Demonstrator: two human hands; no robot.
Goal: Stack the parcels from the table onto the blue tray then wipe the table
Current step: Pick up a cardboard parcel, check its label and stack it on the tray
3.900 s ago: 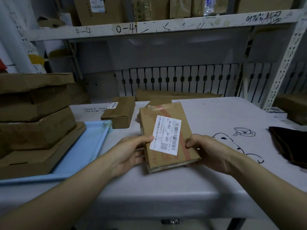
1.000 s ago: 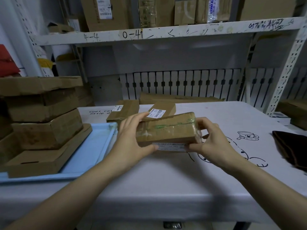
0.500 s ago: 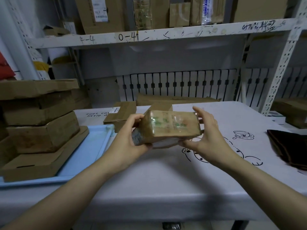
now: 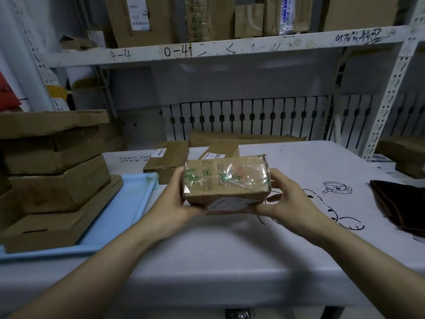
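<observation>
Fingers [image 4: 178, 178] of the left hand [image 4: 171, 207] and right hand [image 4: 284, 200] clasp the ends of a glossy tape-wrapped cardboard parcel [image 4: 225, 184] above the white bench [image 4: 230, 245], right of the blue tray [image 4: 124, 210] with its stacked flat cartons [image 4: 57, 178]

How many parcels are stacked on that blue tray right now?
4: a flat bottom box on the tray, a thicker box above it, another above that, and a flat top one. The frame's left edge may hide more.
</observation>
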